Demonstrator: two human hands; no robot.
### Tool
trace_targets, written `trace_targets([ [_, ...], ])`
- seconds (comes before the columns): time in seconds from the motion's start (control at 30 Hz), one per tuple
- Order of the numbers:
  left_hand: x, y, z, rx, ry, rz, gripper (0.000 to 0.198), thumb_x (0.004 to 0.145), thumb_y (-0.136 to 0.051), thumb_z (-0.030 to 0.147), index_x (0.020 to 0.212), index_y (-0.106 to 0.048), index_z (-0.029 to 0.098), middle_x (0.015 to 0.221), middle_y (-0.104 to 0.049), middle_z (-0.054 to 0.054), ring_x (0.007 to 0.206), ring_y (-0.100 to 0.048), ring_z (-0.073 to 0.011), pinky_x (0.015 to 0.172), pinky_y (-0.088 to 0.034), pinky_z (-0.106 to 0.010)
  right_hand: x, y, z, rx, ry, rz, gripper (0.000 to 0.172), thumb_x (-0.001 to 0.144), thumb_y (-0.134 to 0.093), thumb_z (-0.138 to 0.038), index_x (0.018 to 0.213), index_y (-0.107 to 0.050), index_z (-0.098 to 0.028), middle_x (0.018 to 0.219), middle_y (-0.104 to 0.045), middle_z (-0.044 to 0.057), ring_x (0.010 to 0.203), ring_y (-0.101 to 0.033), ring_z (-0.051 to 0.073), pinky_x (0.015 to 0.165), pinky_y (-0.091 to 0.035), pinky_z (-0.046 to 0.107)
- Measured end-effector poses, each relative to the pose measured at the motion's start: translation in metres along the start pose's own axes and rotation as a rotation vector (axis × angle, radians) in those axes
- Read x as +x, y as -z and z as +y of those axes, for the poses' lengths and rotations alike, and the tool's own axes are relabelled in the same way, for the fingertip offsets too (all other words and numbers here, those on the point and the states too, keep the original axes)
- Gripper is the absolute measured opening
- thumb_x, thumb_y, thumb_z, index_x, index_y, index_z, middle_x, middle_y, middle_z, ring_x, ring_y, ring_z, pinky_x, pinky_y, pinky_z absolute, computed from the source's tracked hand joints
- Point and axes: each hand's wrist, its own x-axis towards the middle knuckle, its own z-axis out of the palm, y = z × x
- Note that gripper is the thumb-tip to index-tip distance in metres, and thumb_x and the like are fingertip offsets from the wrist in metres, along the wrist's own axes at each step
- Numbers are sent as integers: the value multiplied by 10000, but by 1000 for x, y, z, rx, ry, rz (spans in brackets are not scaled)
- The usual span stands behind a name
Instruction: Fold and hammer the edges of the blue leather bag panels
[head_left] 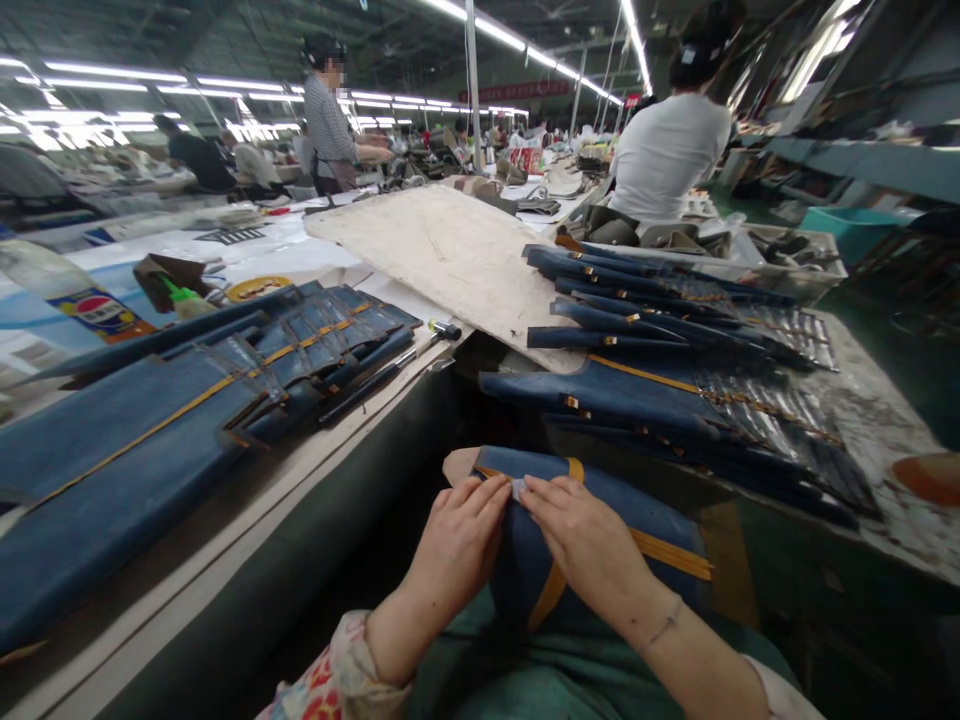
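A blue leather-like piece (667,515) with yellow-orange strips lies across my lap, over green cloth. My left hand (469,525) grips it near its upper left end, the fingers bent and pressed together. Close by on the right, my right hand (574,520) also has its fingers closed on the piece. A small pale bit (517,487) shows between the fingertips of both hands; I cannot tell what it is. At the upper left end of the blue piece a beige flap (460,465) sticks out. Both thumbs are hidden.
Stacked blue panels (172,390) cover the left table, near a drink bottle (75,290) and a screwdriver-like tool (444,328). More blue panels (637,385) are piled on the right. A pale board (442,250) lies ahead. A person in white (667,150) sits beyond.
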Motion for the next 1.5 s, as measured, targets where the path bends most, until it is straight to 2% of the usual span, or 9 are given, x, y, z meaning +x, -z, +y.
trace_targets([
  [0.3, -5, 1, -29, 39, 122, 104, 332, 901, -412, 225, 1205, -544, 194, 1195, -580, -59, 1059, -482, -211, 838, -408, -362, 36, -9, -21, 10, 10, -24, 355, 855, -463, -71, 1171, -602, -155, 1214, -562, 58, 1037, -491, 212, 944, -440, 342],
  [0.5, -6, 1, -29, -12, 205, 85, 337, 908, -406, 251, 1210, -546, 199, 1214, -550, -66, 1088, -435, -218, 890, -405, -386, 41, -13, -21, 43, 1, 2, 345, 866, -468, -80, 1176, -598, -155, 1200, -571, 49, 1028, -489, 215, 944, -434, 341],
  [0.63, -3, 4, -24, 9, 204, 75, 342, 912, -403, 262, 1226, -537, 240, 1203, -539, -63, 1083, -432, -220, 871, -411, -387, 18, -8, -9, -15, 12, 29, 350, 850, -474, -65, 1160, -607, -160, 1179, -584, 50, 1009, -504, 215, 911, -458, 341],
  [0.93, 6, 19, -27, -51, 181, -3, 278, 917, -391, 278, 1095, -603, 251, 1189, -549, -24, 1060, -479, -192, 861, -417, -369, -64, 4, 16, -287, 27, 141, 471, 818, -333, -24, 1214, -560, -138, 1222, -555, 53, 993, -542, 237, 809, -505, 389],
  [1.03, 18, 37, -49, 18, 169, 6, 285, 920, -376, 295, 1016, -636, 226, 1205, -547, -15, 1081, -481, -174, 929, -396, -323, -77, -6, 15, -327, 18, 166, 458, 844, -342, -53, 1260, -518, -131, 1275, -514, 46, 1027, -535, 237, 834, -497, 385],
  [1.13, 40, 60, -91, 117, 258, 77, 332, 919, -348, 262, 1124, -582, 145, 1213, -537, -68, 1129, -454, -178, 1018, -323, -294, -87, -15, 15, -306, 15, 164, 433, 883, -364, -110, 1299, -479, -147, 1299, -491, 33, 1059, -523, 229, 850, -491, 362],
  [1.3, 71, 70, -154, 222, 511, 68, 359, 863, -403, 253, 1134, -546, 65, 1138, -543, -175, 1061, -492, -292, 933, -382, -435, -98, -15, 12, -230, -45, 246, 375, 932, -314, -150, 1233, -537, -147, 1255, -527, 43, 1057, -525, 218, 864, -482, 356],
  [1.4, 81, 63, -165, 226, 582, 45, 348, 862, -385, 311, 1041, -566, 73, 1073, -544, -199, 1025, -497, -331, 842, -418, -469, -99, -11, 7, -202, -83, 268, 375, 938, -295, -137, 1202, -561, -143, 1224, -551, 45, 1043, -533, 210, 860, -488, 350],
  [1.5, 84, 63, -159, 179, 586, 19, 347, 862, -380, 374, 965, -563, 98, 1050, -549, -180, 995, -514, -303, 831, -421, -422, -100, -9, 5, -192, -120, 249, 379, 940, -286, -130, 1189, -572, -141, 1214, -558, 46, 1039, -535, 215, 850, -498, 358],
])
